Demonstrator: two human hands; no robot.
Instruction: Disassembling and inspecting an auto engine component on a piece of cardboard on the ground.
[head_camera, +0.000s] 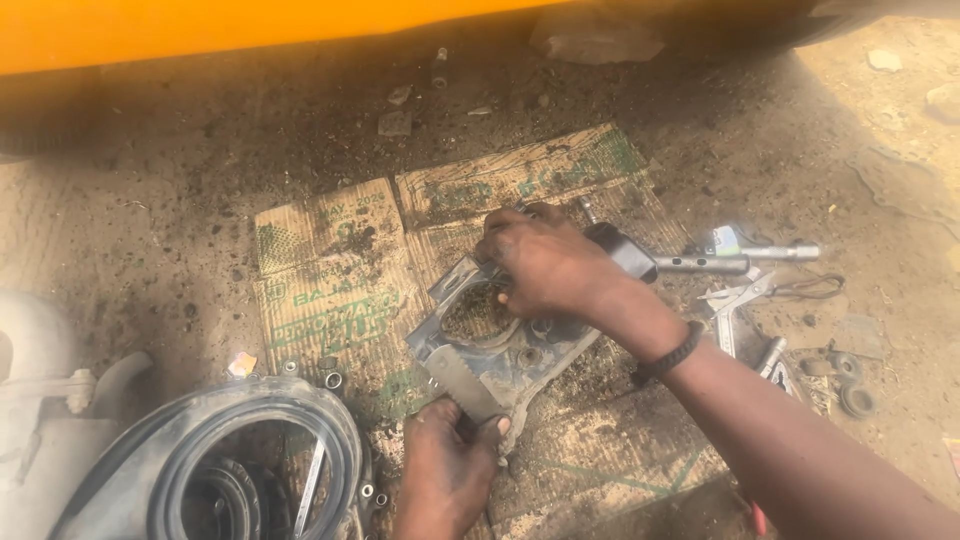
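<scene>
Our left hand (450, 465) grips the dirty metal housing (500, 345) on flattened cardboard (340, 290); our right hand (545, 265) presses down, fingers curled on its top.

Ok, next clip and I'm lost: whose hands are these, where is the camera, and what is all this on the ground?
There is one picture, taken from a camera on the person's head, looking down at their own two bare hands. They work on dirt ground, over a flattened cardboard sheet with green print. The left hand has a grip on the near edge of a dirty grey metal housing lying on the cardboard. The right hand, with a dark wristband, rests on top of that part, covering what is under its fingers. To the right lie metal tools, including a tubular socket wrench. At the lower left sits a round black casing beside a pale grey part. A yellow body spans the top edge.
</scene>
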